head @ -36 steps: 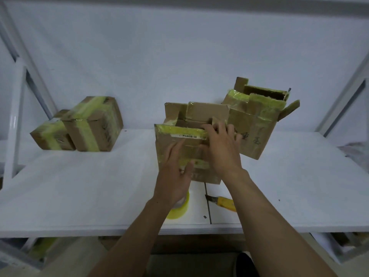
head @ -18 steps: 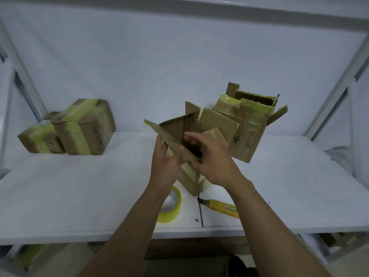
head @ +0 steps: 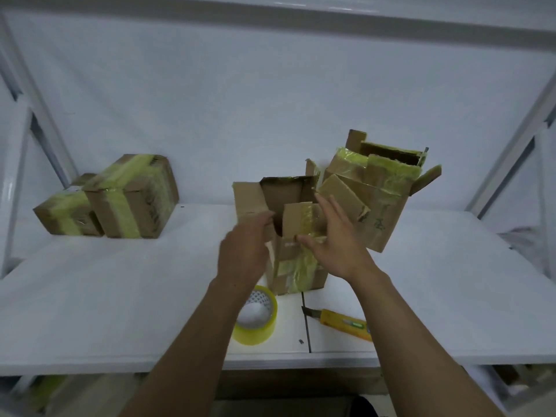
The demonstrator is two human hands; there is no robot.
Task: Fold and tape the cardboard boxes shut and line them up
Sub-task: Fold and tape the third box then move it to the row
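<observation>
Fingers (head: 262,221) of the left hand (head: 243,251) curled over the left wall of the open box (head: 296,266), gripping it. The right hand (head: 335,245) kept its fingers straight and spread, gripping nothing, with its thumb touching the taped front flap. Motion blur hid finer contact.

Nearest, at 7 o'clock from that box, a yellow tape roll (head: 255,319) lay flat on the white bench (head: 120,296), partly under the left forearm. At 5 o'clock lay a yellow utility knife (head: 346,324), blade end toward the box. The box stood mid-bench, its flaps up and its top unsealed. At 1 o'clock, just behind and touching it, a second open box (head: 382,206) leaned tilted, with yellow tape on its flaps. Well apart at 10 o'clock, two taped boxes (head: 135,200) sat side by side against the back wall (head: 270,100).
</observation>
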